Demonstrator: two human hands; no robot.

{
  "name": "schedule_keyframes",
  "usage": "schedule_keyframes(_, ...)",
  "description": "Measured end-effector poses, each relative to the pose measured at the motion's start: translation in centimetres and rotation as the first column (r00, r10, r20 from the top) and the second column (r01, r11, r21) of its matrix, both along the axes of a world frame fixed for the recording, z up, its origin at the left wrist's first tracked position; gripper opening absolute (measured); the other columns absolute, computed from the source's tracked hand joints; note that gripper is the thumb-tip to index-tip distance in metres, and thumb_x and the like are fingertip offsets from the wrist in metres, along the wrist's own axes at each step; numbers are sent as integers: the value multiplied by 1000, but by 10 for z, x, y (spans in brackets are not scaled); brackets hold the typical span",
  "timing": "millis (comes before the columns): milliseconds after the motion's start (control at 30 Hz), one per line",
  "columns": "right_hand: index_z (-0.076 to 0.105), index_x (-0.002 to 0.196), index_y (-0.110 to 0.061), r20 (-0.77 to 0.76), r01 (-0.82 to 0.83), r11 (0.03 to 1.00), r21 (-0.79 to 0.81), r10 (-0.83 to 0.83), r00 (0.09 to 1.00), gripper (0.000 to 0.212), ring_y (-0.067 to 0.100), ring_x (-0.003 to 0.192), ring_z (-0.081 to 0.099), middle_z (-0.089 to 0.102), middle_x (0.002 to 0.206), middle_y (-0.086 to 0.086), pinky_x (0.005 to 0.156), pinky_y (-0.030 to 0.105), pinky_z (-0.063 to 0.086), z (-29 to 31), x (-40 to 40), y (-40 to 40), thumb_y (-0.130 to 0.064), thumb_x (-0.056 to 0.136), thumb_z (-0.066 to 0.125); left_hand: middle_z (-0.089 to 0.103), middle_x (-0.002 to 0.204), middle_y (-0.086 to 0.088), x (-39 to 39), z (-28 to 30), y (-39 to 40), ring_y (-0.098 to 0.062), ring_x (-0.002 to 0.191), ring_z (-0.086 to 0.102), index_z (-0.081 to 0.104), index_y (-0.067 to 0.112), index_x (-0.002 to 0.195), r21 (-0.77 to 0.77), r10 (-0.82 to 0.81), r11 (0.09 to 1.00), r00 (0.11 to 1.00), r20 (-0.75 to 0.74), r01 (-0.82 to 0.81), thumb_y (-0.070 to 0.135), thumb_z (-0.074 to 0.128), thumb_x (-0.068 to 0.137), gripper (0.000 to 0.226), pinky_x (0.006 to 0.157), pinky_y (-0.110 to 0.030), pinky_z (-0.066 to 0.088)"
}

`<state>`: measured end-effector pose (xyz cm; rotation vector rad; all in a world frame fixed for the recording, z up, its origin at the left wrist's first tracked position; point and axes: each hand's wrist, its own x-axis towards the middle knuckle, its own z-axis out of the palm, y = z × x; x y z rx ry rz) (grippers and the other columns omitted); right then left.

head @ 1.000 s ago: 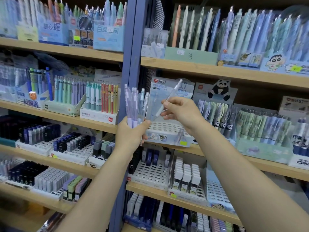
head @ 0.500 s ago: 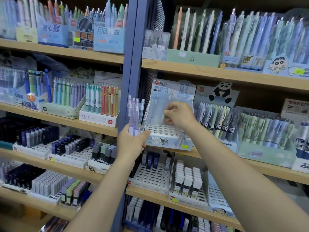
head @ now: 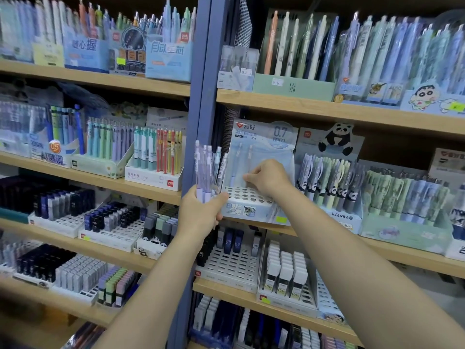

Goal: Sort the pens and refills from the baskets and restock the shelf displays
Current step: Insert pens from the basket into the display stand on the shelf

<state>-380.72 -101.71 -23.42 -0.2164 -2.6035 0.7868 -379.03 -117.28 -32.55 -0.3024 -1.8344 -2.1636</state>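
Up at the middle shelf (head: 327,113): right hand (head: 270,178) pinching a pen down into the holed display box (head: 245,197), left hand (head: 201,215) gripping the spare pens (head: 207,170). Could miss a hole or tip that light box, probably.

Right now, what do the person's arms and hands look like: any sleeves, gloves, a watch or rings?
Both arms are bare along all that shows; no sleeve edge is in view. The left hand and right hand wear no gloves. No watch, bracelet or ring shows on either wrist or on the visible fingers.
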Motion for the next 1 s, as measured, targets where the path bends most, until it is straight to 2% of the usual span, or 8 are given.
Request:
schedule_keyframes(100, 60, 61, -11, -1, 23, 999, 34, -23, 1000, 38, 25, 59, 55, 59, 63, 5, 63, 34, 49, 2, -1, 1, -31, 91, 71, 59, 56, -5, 4, 5, -6, -15, 49, 52, 65, 8, 100, -40, -89, 995, 996, -11, 89, 35, 73, 91, 29, 51, -27, 45)
schedule_keyframes(233, 62, 71, -8, -181, -19, 997, 74, 32, 983, 31, 18, 67, 51, 57, 69, 0, 63, 31, 41, 7, 10, 2, -28, 96, 62, 58, 59, -7, 12, 14, -8, -18, 50, 50, 60, 3, 87, 26, -224, 974, 975, -12, 224, 32, 69, 95, 31, 48, -26, 44)
schedule_keyframes(300, 72, 81, -8, -238, -210, 969, -129, 176, 955, 28, 14, 61, 51, 60, 71, 0, 58, 28, 42, 12, 26, -1, -30, 96, 61, 62, 65, -6, 16, 20, -4, -18, 51, 52, 60, 4, 88, 92, -258, 962, 966, -25, 259, 25, 71, 93, 24, 46, -26, 44)
schedule_keyframes(367, 74, 84, -14, -184, -421, 832, -361, 379, 907, 26, 11, 57, 53, 63, 72, -1, 54, 24, 41, 15, 45, -4, -36, 94, 65, 65, 69, -7, 20, 25, 2, -19, 51, 55, 60, 8, 90, 127, -271, 954, 962, -33, 273, 17, 74, 91, 17, 45, -27, 46)
schedule_keyframes(433, 71, 82, -13, -105, -493, 792, -361, 490, 865, 24, 10, 59, 56, 67, 73, -2, 53, 23, 42, 14, 58, -4, -36, 90, 72, 67, 70, -7, 24, 29, 8, -19, 50, 58, 60, 11, 93, 116, -284, 951, 958, -34, 286, 13, 75, 89, 16, 45, -27, 47)
schedule_keyframes(567, 67, 83, -4, -65, -497, 802, -333, 506, 860, 23, 9, 60, 58, 67, 69, 1, 53, 22, 45, 11, 61, 4, -25, 90, 73, 70, 74, -8, 29, 30, 15, -20, 53, 59, 63, 9, 98, 79, -325, 942, 945, -33, 326, 15, 76, 88, 18, 49, -29, 50)
schedule_keyframes(767, 67, 111, 5, -175, -478, 691, -543, 463, 869, 26, 15, 73, 63, 65, 94, 15, 67, 26, 54, 11, 57, 15, -16, 96, 65, 75, 84, -9, 29, 21, 13, -17, 55, 63, 63, 5, 102, 102, -322, 942, 947, 10, 320, 17, 69, 95, 15, 47, -27, 49)
schedule_keyframes(1000, 67, 94, -6, -110, -474, 730, -492, 488, 866, 5, 19, 77, 71, 70, 107, 18, 78, 30, 60, 15, 53, 15, -9, 95, 64, 76, 91, -16, 20, 21, 18, -17, 50, 61, 62, 4, 109, 64, -174, 983, 985, -12, 174, 15, 75, 90, 25, 47, -28, 48)
